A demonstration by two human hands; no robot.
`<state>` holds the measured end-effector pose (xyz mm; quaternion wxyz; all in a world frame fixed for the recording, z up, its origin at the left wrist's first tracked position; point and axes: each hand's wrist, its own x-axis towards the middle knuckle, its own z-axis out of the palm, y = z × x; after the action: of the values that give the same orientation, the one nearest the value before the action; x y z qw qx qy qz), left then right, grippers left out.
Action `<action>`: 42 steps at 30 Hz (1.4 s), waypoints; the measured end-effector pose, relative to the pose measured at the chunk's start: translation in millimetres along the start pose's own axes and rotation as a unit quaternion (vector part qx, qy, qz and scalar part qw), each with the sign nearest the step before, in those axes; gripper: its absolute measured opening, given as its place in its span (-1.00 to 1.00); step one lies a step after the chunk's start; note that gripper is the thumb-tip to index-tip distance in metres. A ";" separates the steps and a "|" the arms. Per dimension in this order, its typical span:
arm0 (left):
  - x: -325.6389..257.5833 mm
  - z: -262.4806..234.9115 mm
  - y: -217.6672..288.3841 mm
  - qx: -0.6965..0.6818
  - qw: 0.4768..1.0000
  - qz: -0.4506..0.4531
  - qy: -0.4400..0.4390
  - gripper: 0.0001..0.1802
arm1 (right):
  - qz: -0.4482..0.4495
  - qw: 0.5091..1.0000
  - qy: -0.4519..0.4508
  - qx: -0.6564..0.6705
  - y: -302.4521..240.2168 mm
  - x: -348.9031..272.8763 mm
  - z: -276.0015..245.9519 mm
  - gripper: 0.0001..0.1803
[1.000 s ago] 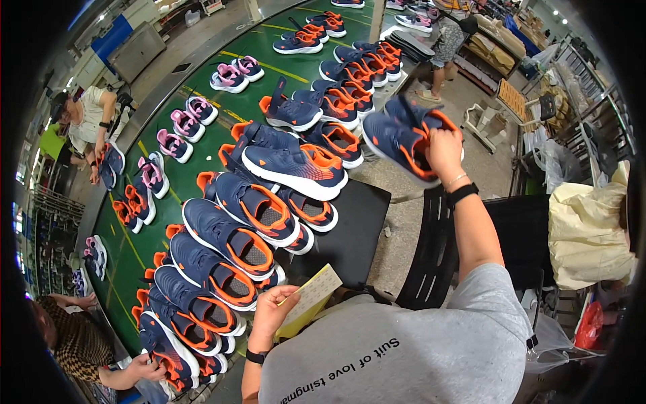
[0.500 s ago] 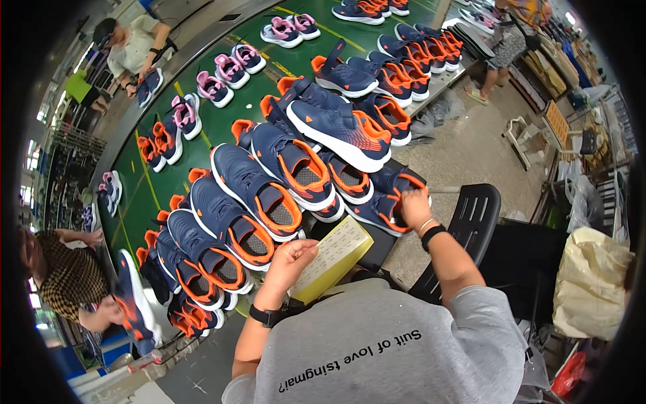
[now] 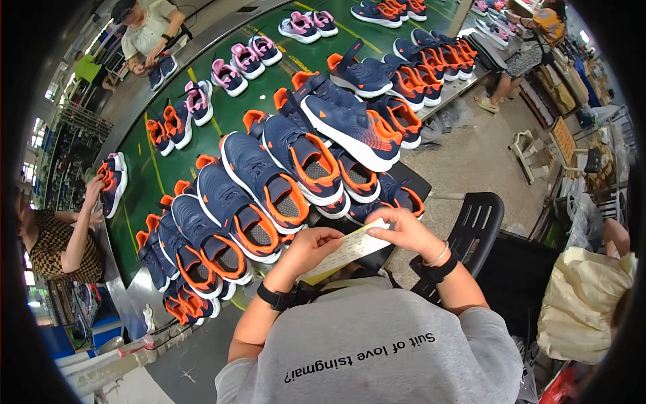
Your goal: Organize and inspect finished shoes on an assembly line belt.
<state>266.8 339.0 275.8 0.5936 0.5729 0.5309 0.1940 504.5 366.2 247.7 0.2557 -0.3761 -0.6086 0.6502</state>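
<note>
Between my hands, in front of my chest, is a yellow-backed sheet of small white labels [image 3: 350, 250]. My left hand [image 3: 311, 250] is closed, its fingers pinching the sheet's left part. At the right end my right hand [image 3: 409, 234] pinches the sheet's corner between thumb and fingers; whether a single label is between them I cannot make out. Just beyond the sheet stand navy sneakers with orange linings [image 3: 259, 182], lined up in rows. Closest to my right hand is a navy-and-orange sneaker [image 3: 404, 198], partly hidden behind it.
Pink-lined sneakers [image 3: 247, 60] stand farther back on the green conveyor belt [image 3: 182, 165]. A person in a checked top [image 3: 74, 249] handles a sneaker [image 3: 116, 182] at left; another [image 3: 149, 34] works across the belt. A black chair [image 3: 471, 225] and cream sack [image 3: 582, 303] are at right.
My right hand has left the sneaker at right and come back to the label sheet. My left hand has shifted slightly right. The person at left has moved a sneaker up onto the belt.
</note>
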 end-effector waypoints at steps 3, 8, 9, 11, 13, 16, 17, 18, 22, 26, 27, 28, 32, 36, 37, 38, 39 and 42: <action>-3.4 -6.3 -2.1 0.054 0.998 0.009 0.011 -0.75 | -0.003 0.998 0.054 0.029 11.9 -5.9 0.5 -0.83; -30.6 -13.7 -25.8 0.153 0.977 0.098 0.112 -0.68 | 0.044 0.987 0.124 0.094 20.4 -26.2 -10.7 -0.84; -36.7 -12.1 -28.6 0.121 0.983 0.066 0.123 -0.65 | 0.045 0.986 0.133 0.095 18.6 -28.8 -9.5 -0.84; -45.2 -8.9 -33.1 0.091 0.986 0.035 0.132 -0.56 | 0.043 0.984 0.145 0.098 18.2 -31.9 -6.5 -0.84; -50.3 -5.1 -31.6 0.048 0.990 0.013 0.133 -0.55 | 0.044 0.979 0.164 0.112 20.4 -34.5 -3.9 -0.84; -51.9 -4.3 -34.4 0.001 0.992 -0.010 0.127 -0.52 | 0.046 0.978 0.180 0.097 20.5 -35.1 0.0 -0.85; -54.9 -4.5 -28.3 0.094 0.982 0.035 0.158 -0.53 | 0.037 0.979 0.182 0.081 19.0 -34.7 2.4 -0.86; -56.0 -3.8 -25.1 0.185 0.961 0.082 0.188 -0.53 | 0.039 0.978 0.189 0.078 16.2 -34.1 4.4 -0.86; -48.4 1.1 -14.5 0.300 0.903 0.219 0.214 -0.51 | 0.024 0.983 0.178 0.026 3.4 -29.9 16.3 -0.87; -24.6 17.0 -10.9 0.296 0.895 0.301 0.145 -0.51 | 0.006 0.982 0.188 0.021 -3.5 -23.2 31.6 -0.87; -17.8 18.8 -12.0 0.263 0.910 0.284 0.146 -0.61 | 0.019 0.983 0.177 0.043 -5.2 -22.1 34.3 -0.87; -16.7 18.5 -12.9 0.263 0.910 0.286 0.145 -0.61 | 0.031 0.983 0.166 0.064 -6.9 -21.6 35.9 -0.86; -12.8 16.6 -8.6 0.180 0.960 0.182 0.112 -0.78 | -0.060 0.978 0.198 -0.001 -17.8 -25.9 38.9 -0.77; -12.6 10.1 0.7 0.192 0.968 0.156 0.050 -0.82 | -0.069 0.976 0.160 -0.129 -27.9 -31.2 29.2 -0.78; -12.6 9.0 1.8 0.189 0.970 0.149 0.036 -0.81 | -0.070 0.976 0.160 -0.127 -28.4 -31.5 26.7 -0.78; -12.0 7.4 2.1 0.191 0.970 0.150 0.036 -0.81 | -0.062 0.977 0.144 -0.145 -28.9 -32.3 24.0 -0.80; -11.4 5.3 1.6 0.206 0.965 0.160 0.024 -0.81 | -0.054 0.977 0.128 -0.163 -29.2 -32.9 22.3 -0.82; -11.1 3.7 3.8 0.239 0.956 0.166 0.015 -0.81 | -0.068 0.983 0.118 -0.121 -29.1 -33.3 21.7 -0.81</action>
<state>267.3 328.9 282.8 0.3902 0.7755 0.4678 0.1659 503.0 330.6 281.7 0.3214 -0.4361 -0.6727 0.5040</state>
